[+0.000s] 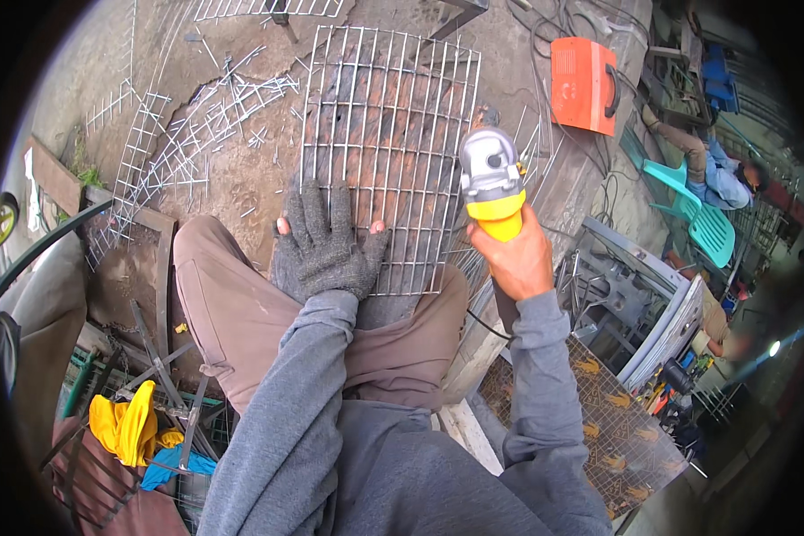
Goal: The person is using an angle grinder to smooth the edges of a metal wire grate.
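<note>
A welded wire grid panel (386, 152) lies flat on a rusty bench (545, 192), its long axis running straight away from the person, with the near edge resting at the knees. The left hand (328, 243), in a grey knit glove, is spread open and pressed flat on the near left corner of the panel, pinning it down. The bare right hand (516, 259) is closed around the yellow body of an angle grinder (491, 183), whose grey head sits at the panel's right edge, about halfway along it; whether the disc touches the wire I cannot tell. So the right hand is the nearer one to that long right edge, with open room running up it. To the left lie loose offcuts of wire mesh (196, 134) on the ground, and an orange welding machine (583, 85) stands well apart beyond the far right corner.
</note>
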